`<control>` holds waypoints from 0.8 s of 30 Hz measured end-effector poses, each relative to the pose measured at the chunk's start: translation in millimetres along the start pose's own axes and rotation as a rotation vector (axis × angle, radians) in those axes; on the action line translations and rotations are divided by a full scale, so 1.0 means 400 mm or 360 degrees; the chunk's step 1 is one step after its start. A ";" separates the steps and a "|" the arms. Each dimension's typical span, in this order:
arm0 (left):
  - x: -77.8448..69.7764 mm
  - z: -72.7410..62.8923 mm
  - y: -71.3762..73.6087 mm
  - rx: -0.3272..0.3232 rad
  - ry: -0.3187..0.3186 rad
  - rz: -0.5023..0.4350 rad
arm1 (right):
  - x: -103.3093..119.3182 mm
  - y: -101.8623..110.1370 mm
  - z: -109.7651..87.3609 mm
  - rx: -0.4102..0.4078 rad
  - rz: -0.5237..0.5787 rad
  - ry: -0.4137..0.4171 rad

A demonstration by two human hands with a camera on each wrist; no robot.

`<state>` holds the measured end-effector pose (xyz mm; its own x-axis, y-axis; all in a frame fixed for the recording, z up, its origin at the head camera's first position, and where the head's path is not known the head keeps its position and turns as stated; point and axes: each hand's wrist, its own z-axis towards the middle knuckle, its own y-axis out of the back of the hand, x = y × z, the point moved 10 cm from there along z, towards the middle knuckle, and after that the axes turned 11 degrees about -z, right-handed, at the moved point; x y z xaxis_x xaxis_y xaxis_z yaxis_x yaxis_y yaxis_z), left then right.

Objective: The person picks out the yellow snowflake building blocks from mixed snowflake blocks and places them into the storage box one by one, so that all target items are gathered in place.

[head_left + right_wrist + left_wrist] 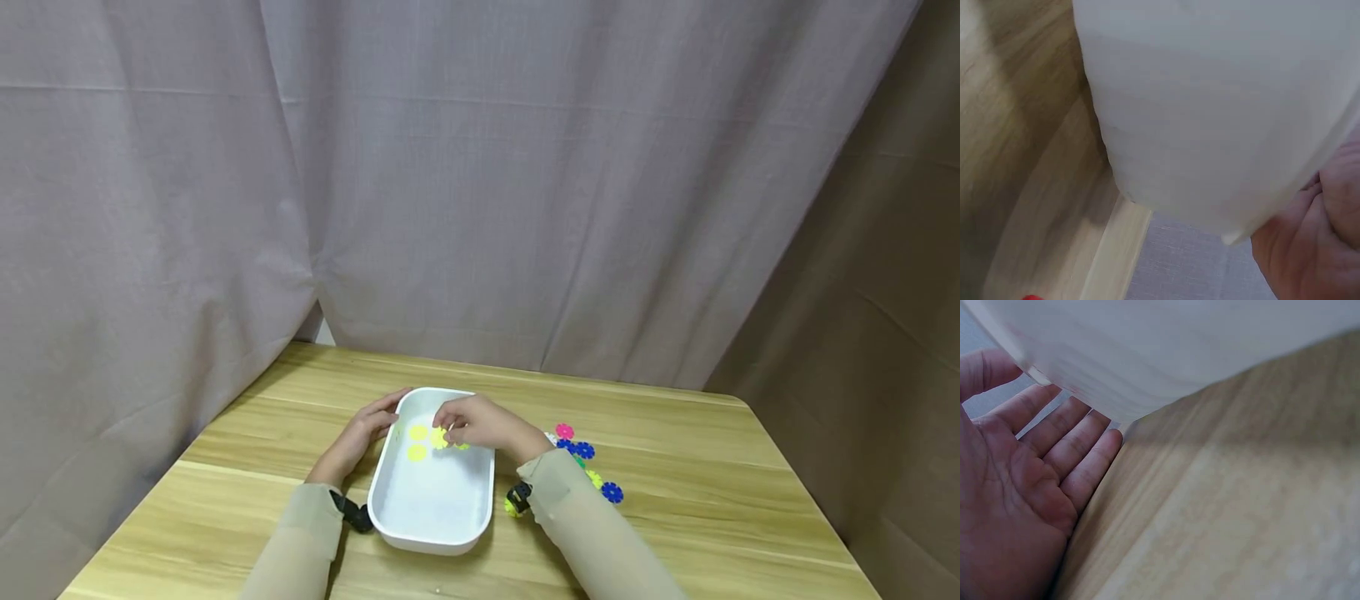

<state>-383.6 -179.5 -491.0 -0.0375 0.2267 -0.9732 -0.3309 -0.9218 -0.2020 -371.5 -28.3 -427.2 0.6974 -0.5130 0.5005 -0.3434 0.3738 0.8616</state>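
Note:
A white rectangular tray stands on the table in the head view. My left hand rests along its left side; in the left wrist view the fingers lie nearly straight against the outer wall, thumb near the rim. Over the tray's far half, my right hand pinches a yellow snowflake disc between thumb and fingers. Inside lie flat yellow discs, one partly behind the right hand. The right wrist view shows the tray wall hiding the fingertips, with only part of the hand visible.
Right of the tray, partly behind the right forearm, loose discs lie on the wooden table: pink, blue, green, white and yellow. Another yellow disc sits by the right wrist strap. Grey curtains hang behind the table.

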 end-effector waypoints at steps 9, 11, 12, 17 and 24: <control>-0.008 0.001 -0.005 -0.0001 -0.0022 -0.0012 | 0.002 -0.009 0.008 -0.0034 -0.0322 0.0015; -0.010 0.000 -0.005 -0.0003 -0.0026 -0.0006 | 0.003 -0.011 0.008 -0.0031 -0.0357 0.0013; -0.010 0.000 -0.005 -0.0005 -0.0026 -0.0003 | 0.005 -0.012 0.008 -0.0027 -0.0369 0.0012; -0.010 -0.001 -0.004 -0.0009 -0.0020 0.0008 | 0.008 -0.018 0.007 -0.0005 -0.0411 -0.0003; -0.010 -0.001 -0.004 -0.0026 -0.0002 0.0014 | 0.009 -0.022 0.006 0.0000 -0.0461 -0.0029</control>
<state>-382.4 -178.9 -486.9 -0.0414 0.2190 -0.9748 -0.3154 -0.9287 -0.1953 -367.6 -35.4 -432.8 0.7550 -0.6121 0.2351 -0.1318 0.2096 0.9689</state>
